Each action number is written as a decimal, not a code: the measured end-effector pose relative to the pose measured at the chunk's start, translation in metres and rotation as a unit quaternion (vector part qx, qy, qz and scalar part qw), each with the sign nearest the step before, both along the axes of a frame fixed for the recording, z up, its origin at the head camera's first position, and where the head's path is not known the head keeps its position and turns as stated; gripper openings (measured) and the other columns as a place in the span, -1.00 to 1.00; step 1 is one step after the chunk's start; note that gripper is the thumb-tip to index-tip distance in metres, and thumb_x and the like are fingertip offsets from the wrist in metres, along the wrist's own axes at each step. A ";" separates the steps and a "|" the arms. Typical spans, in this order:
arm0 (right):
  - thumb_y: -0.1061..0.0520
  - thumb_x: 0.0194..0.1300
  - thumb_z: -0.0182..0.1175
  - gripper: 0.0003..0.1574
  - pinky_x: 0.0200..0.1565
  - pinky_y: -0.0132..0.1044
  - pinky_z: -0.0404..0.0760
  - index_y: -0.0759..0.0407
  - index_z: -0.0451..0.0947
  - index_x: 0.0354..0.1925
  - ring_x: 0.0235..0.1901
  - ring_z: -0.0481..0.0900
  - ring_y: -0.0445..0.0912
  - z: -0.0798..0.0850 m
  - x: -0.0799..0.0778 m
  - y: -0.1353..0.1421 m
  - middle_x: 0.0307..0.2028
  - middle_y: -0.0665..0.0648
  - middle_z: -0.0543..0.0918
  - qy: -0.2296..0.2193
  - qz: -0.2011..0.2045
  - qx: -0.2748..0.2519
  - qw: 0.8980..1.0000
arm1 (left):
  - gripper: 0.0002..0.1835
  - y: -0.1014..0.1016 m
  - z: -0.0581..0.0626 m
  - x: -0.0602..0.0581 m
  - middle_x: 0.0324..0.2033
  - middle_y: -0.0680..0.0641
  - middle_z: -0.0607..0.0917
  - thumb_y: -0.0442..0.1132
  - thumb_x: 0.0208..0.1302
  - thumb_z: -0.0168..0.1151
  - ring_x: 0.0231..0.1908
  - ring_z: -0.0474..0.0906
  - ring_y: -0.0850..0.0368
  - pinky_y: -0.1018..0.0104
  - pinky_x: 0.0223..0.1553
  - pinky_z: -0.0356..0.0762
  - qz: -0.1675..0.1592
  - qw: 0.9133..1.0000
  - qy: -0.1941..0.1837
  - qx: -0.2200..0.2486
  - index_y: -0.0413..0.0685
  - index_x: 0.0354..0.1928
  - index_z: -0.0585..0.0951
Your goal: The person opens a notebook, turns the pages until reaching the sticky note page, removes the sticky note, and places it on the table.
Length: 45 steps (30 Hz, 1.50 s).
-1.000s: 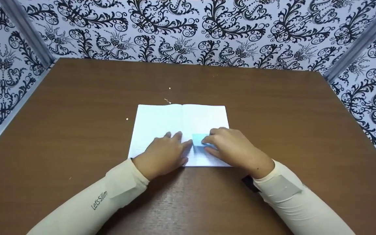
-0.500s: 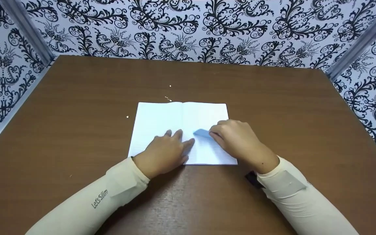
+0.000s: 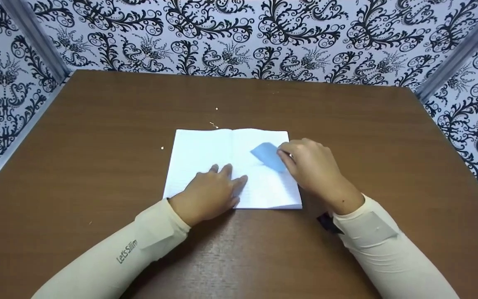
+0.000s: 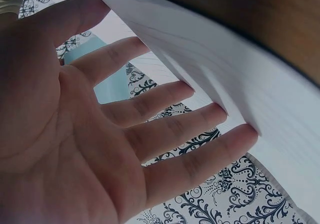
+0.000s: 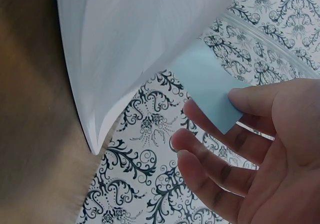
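Note:
An open notebook (image 3: pixel 201 145) with white, faintly lined pages lies on the brown table. My left hand (image 3: pixel 210 193) rests on it near the centre fold, fingers spread and fingertips touching the paper, as the left wrist view also shows. Over the right page, my right hand (image 3: pixel 311 166) pinches a light blue sticky note (image 3: pixel 269 155) between thumb and index finger. In the right wrist view the sticky note (image 5: pixel 210 87) slants up toward the page, and the other fingers curl loosely below it. Whether its far edge touches the paper I cannot tell.
Tiny white scraps (image 3: pixel 214 124) lie behind the notebook, and another white speck (image 3: pixel 162 148) is to its left. Patterned black-and-white walls (image 3: pixel 239 41) enclose the table (image 3: pixel 98 124) at the back and sides. The right page's lower corner lifts slightly.
The blue sticky note, lying on the right page at first, is peeled up and moved away toward the upper right by my right hand. My left hand stays put.

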State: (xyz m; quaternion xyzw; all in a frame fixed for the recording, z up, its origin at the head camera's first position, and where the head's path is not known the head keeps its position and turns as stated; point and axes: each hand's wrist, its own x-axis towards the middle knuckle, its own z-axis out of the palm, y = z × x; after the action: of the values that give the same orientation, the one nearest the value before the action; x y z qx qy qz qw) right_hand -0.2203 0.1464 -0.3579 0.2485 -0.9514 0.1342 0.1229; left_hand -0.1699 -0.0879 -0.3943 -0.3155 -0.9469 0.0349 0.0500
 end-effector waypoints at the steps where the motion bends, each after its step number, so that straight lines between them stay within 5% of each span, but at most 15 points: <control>1: 0.08 0.43 0.18 -0.75 -0.21 0.08 0.66 0.14 0.76 -0.16 -0.19 0.73 0.06 0.001 0.000 0.001 -0.18 0.10 0.80 0.001 -0.003 -0.002 1.000 | -0.50 0.000 0.000 0.000 -0.02 -0.28 0.64 0.02 0.38 0.22 -0.13 0.68 -0.23 -0.04 -0.39 0.70 0.001 1.000 -0.004 0.000 0.07 0.31 0.52; 14: 0.10 0.44 0.15 -0.76 -0.39 -0.04 0.53 0.18 0.71 -0.22 -0.45 0.60 0.02 0.012 -0.001 0.012 -0.42 0.14 0.73 0.033 -0.021 -0.034 0.999 | -0.47 0.002 0.002 0.000 0.03 -0.32 0.61 0.00 0.38 0.23 0.00 0.64 -0.36 -0.16 -0.32 0.69 0.004 0.999 -0.037 0.025 0.05 0.34 0.50; 20: 0.11 0.45 0.14 -0.75 -0.37 -0.05 0.55 0.19 0.73 -0.14 -0.46 0.61 0.00 0.017 -0.001 0.018 -0.35 0.14 0.77 0.023 -0.028 -0.048 0.998 | -0.47 0.003 0.004 -0.001 0.07 -0.31 0.59 0.00 0.40 0.20 0.05 0.61 -0.37 -0.18 -0.28 0.68 0.009 0.998 -0.053 0.019 0.08 0.37 0.47; 29: 0.15 0.43 0.16 -0.71 -0.36 -0.06 0.52 0.14 0.72 0.02 -0.45 0.59 0.03 0.023 -0.002 0.032 -0.26 0.18 0.79 0.030 -0.036 -0.055 0.997 | -0.56 -0.001 0.003 0.000 -0.17 -0.25 0.60 -0.02 0.38 0.22 -0.25 0.64 -0.20 -0.02 -0.52 0.65 -0.013 1.000 -0.003 0.026 0.03 0.23 0.52; 36: 0.19 0.41 0.19 -0.69 -0.16 0.17 0.62 0.14 0.70 0.06 -0.16 0.73 0.20 0.014 -0.003 0.062 -0.10 0.23 0.78 0.050 -0.036 -0.037 0.997 | -0.53 0.000 0.003 0.000 -0.11 -0.27 0.61 -0.02 0.38 0.23 -0.20 0.66 -0.23 -0.03 -0.48 0.67 -0.012 1.000 -0.007 0.019 0.03 0.27 0.52; 45: 0.23 0.38 0.20 -0.72 -0.19 0.18 0.66 0.17 0.72 0.00 -0.13 0.74 0.18 -0.007 -0.005 0.082 -0.10 0.20 0.79 0.046 -0.021 0.006 0.999 | -0.48 -0.001 0.002 0.000 0.06 -0.33 0.59 0.01 0.44 0.16 0.05 0.62 -0.37 -0.13 -0.33 0.69 0.002 0.999 -0.042 0.012 0.04 0.36 0.46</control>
State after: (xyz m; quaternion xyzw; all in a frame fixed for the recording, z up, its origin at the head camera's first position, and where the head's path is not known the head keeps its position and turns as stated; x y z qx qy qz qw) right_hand -0.2253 0.2282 -0.3651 0.2352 -0.9506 0.1141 0.1672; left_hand -0.1701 -0.0885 -0.3925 -0.3143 -0.9492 0.0104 0.0142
